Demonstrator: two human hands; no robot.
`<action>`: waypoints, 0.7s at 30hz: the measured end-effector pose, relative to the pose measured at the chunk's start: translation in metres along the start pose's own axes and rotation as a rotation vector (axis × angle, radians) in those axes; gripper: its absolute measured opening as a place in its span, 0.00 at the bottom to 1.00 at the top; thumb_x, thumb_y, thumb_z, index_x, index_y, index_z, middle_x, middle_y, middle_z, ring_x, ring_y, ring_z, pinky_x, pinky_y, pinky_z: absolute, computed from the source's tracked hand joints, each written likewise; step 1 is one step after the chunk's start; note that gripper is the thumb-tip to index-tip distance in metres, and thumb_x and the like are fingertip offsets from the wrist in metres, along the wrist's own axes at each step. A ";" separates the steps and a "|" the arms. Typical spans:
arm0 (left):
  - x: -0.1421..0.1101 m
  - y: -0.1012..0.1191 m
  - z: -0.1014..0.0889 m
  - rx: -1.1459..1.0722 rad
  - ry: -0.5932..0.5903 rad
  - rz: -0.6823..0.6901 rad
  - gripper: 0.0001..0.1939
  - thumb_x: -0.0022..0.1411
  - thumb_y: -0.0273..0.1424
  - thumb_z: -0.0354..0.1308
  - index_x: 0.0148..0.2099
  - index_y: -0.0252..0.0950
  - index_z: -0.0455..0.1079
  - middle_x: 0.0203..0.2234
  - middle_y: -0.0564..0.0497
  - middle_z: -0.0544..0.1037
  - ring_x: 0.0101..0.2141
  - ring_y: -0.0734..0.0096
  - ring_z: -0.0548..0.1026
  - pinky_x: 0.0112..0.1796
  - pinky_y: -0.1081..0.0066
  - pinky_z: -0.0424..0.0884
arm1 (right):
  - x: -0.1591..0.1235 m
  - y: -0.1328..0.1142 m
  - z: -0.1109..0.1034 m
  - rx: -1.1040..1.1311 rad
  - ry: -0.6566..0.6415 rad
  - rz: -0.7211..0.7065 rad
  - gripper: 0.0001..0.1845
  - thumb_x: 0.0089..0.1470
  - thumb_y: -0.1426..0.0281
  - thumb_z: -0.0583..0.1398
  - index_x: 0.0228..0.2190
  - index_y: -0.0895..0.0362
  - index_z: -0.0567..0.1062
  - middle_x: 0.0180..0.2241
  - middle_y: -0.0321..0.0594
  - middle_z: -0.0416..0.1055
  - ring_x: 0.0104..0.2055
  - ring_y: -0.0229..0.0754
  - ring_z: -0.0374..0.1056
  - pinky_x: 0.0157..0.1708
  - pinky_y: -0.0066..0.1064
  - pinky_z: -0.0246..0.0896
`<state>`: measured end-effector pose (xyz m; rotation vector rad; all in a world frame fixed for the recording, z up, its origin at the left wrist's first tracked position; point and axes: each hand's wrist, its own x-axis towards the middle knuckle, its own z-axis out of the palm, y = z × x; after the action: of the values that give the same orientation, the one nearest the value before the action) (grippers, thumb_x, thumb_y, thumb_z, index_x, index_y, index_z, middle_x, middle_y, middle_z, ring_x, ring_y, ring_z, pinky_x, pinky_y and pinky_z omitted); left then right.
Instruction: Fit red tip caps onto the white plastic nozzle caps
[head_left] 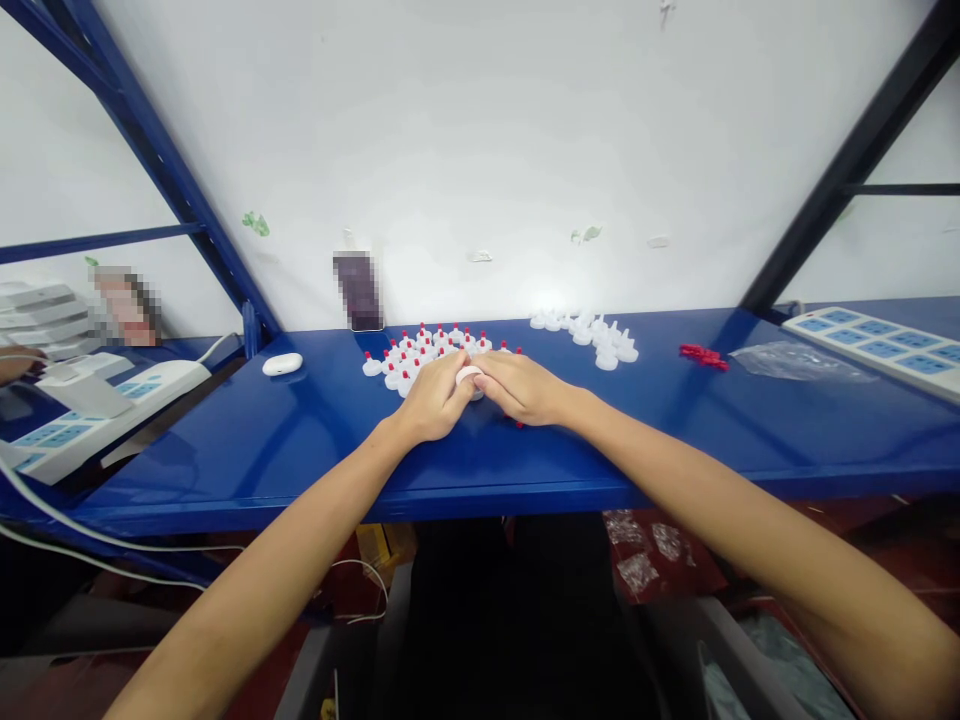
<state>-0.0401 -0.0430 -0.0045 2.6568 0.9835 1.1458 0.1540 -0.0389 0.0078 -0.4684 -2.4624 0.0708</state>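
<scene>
My left hand [433, 398] and my right hand [521, 387] meet at the middle of the blue shelf [300, 440], fingers pinched together on one small white cap [469, 375]. Just behind them lies a cluster of white caps with red tips [420, 352]. Farther right sits a group of plain white caps [589, 335]. A little pile of loose red tips [703, 356] lies right of those. One red piece [519, 425] shows under my right wrist.
A white earbud case [283, 364] rests left of the caps. A dark phone [358, 292] leans on the wall. A clear plastic bag [795, 360] and a power strip [870, 345] lie at right. Another power strip [97, 400] and a person are at left.
</scene>
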 end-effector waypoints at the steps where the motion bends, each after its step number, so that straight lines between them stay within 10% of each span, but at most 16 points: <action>1: 0.000 0.000 0.000 -0.006 -0.001 -0.001 0.13 0.68 0.39 0.42 0.32 0.39 0.54 0.26 0.51 0.67 0.27 0.66 0.64 0.31 0.65 0.60 | 0.000 0.000 0.001 0.006 -0.006 -0.007 0.16 0.69 0.63 0.42 0.36 0.56 0.65 0.34 0.45 0.70 0.35 0.45 0.62 0.39 0.35 0.58; 21: 0.000 0.004 0.002 -0.053 0.004 -0.044 0.15 0.68 0.41 0.42 0.31 0.39 0.54 0.24 0.53 0.67 0.25 0.69 0.64 0.30 0.67 0.61 | -0.002 0.005 -0.002 -0.027 -0.074 0.041 0.19 0.69 0.61 0.42 0.37 0.57 0.68 0.31 0.42 0.71 0.30 0.43 0.62 0.34 0.32 0.53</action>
<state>-0.0363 -0.0462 -0.0050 2.5802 0.9923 1.1520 0.1584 -0.0349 0.0079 -0.5376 -2.5288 0.0730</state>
